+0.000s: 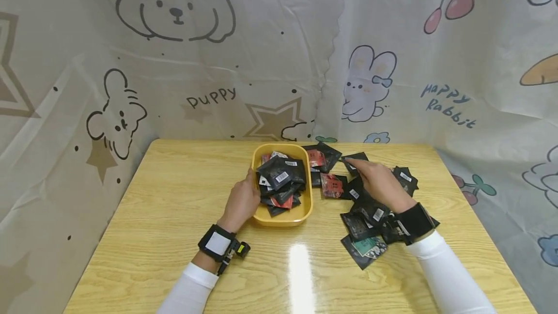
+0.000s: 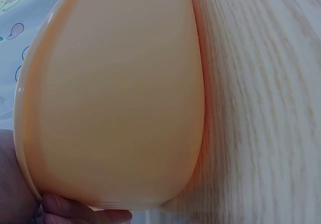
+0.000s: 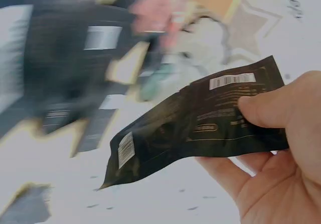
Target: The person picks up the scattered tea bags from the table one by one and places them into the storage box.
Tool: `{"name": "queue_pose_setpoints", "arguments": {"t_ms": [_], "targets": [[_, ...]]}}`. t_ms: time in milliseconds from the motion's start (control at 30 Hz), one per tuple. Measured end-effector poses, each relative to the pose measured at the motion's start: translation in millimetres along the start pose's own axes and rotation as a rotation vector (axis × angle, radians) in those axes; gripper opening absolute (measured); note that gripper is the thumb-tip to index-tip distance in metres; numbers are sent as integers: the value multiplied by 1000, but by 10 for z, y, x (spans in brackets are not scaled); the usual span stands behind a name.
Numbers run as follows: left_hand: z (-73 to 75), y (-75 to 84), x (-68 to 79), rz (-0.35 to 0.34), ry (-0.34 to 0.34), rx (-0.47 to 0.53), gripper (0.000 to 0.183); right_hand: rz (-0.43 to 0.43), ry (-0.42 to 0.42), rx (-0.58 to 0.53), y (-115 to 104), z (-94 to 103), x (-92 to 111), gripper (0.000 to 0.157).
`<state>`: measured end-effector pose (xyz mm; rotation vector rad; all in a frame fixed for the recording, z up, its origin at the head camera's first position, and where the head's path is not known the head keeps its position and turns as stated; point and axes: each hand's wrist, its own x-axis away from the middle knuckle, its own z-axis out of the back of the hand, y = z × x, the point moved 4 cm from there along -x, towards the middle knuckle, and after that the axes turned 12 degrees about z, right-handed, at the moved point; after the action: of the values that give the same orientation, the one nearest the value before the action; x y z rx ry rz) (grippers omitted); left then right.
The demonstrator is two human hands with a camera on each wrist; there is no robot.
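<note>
My left hand (image 1: 243, 201) holds the rim of a yellow plastic bin (image 1: 283, 218) at its left side. In the left wrist view, its fingers (image 2: 65, 206) curl along the bin's side. Inside the bin lies a heap of black sachets (image 1: 281, 173) with white barcode labels, plus a few red ones. Over on the right, my right hand (image 1: 383, 183) pinches a flat black sachet (image 3: 210, 113) between thumb and fingers. That sachet shows two barcodes and small gold print in the right wrist view.
Loose black sachets (image 1: 359, 227) are piled under and around the right hand. A red-fronted packet (image 1: 332, 186) and several others lie by the bin's right side. A green packet (image 1: 366, 246) sits at the pile's front. A printed curtain (image 1: 270, 62) hangs behind the wooden table (image 1: 174, 193).
</note>
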<state>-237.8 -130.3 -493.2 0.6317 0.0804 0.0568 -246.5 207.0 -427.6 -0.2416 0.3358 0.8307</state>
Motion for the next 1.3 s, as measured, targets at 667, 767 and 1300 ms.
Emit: {"name": "queue_pose_setpoints", "arguments": {"t_ms": [667, 767, 1300], "targets": [[-68, 159, 19, -56, -9, 24, 62, 284, 20, -72, -772, 110, -1130, 60], [-64, 166, 18, -61, -10, 22, 62, 275, -70, -29, -750, 34, -1102, 89], [23, 21, -1, -49, 42, -4, 58, 34, -207, -38, -197, 48, -304, 97]]}}
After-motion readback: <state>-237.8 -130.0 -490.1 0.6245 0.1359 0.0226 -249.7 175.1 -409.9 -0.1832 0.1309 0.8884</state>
